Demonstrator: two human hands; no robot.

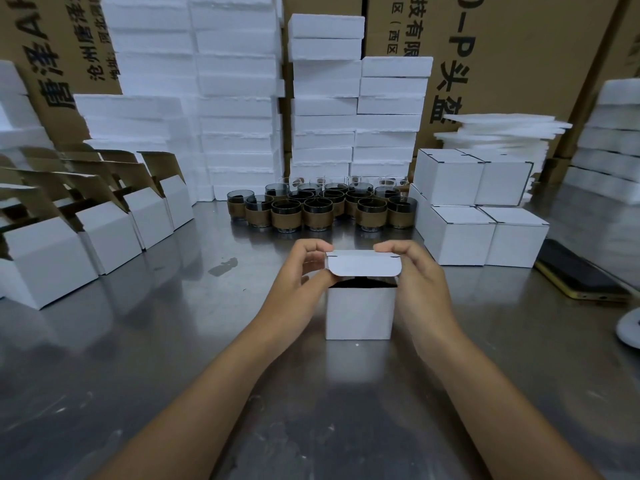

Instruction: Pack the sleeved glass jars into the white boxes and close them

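A small white box (360, 313) stands upright on the steel table (156, 341) in front of me. Its lid flap (363, 266) is folded forward over a dark opening, not tucked in. My left hand (304, 271) pinches the flap's left corner and my right hand (419, 275) pinches its right corner. What sits inside the box is hidden. Behind it stands a cluster of several dark glass jars in brown sleeves (318, 209).
Several open white boxes (114, 233) with raised brown flaps line the left side. Closed white boxes (481, 206) are stacked at the right. White foam trays (239, 98) and brown cartons (519, 46) fill the back. A phone (581, 275) lies at the right.
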